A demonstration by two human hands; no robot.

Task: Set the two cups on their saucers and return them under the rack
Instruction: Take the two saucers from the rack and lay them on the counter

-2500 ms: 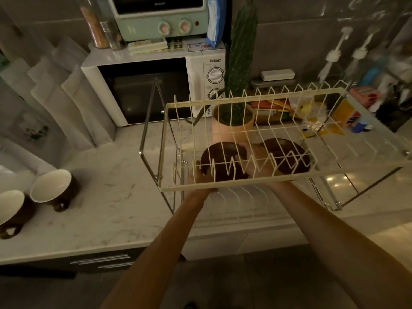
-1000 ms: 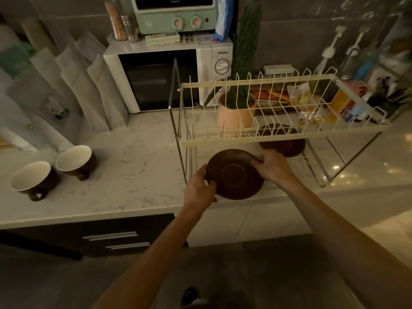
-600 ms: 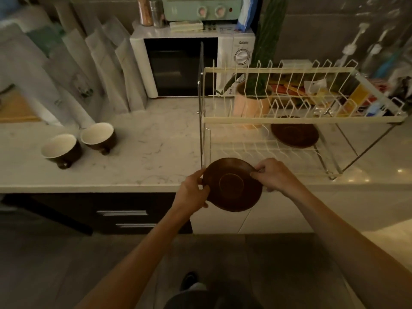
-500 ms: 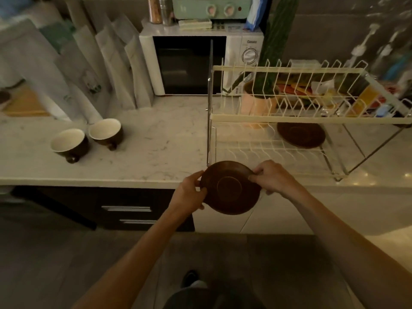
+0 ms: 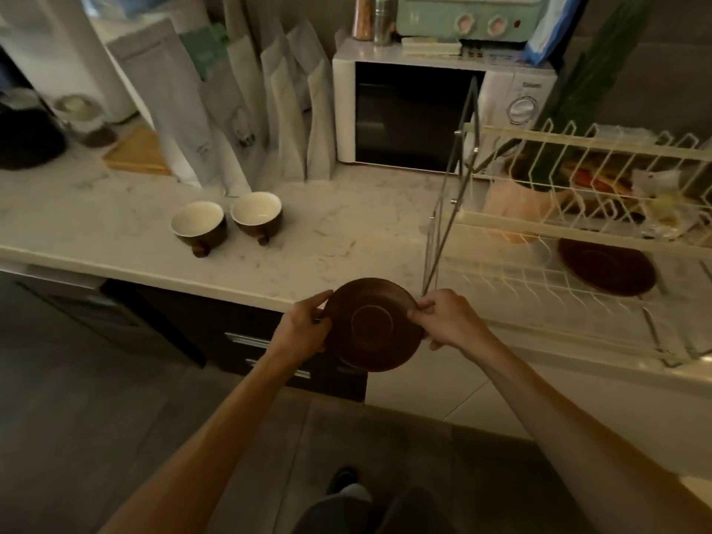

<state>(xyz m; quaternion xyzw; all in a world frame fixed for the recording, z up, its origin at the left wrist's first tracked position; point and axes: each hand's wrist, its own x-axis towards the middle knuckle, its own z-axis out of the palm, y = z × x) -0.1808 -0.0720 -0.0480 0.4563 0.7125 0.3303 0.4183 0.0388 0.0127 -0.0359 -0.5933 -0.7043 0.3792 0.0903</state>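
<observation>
Saucer (image 5: pixel 373 324) face-up, near level, gripped by left hand (image 5: pixel 304 330), right hand (image 5: pixel 449 321)

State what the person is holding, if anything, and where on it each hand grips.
A brown saucer, held by its rim: the left hand on its left edge, the right hand on its right edge.

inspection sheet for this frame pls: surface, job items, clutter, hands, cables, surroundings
Surface: pale marble counter, dim light.
Job's things: two brown cups upright side by side on the counter, off saucers; held saucer out past the counter edge; second saucer under the rack.
Clutter: paper pouches, jar, potted plant behind the rack.
Grippers: left hand and right hand each grip the held saucer's rim.
Cables: nothing seen.
Surroundings: microwave with small green oven on top; drawers below the counter.
</observation>
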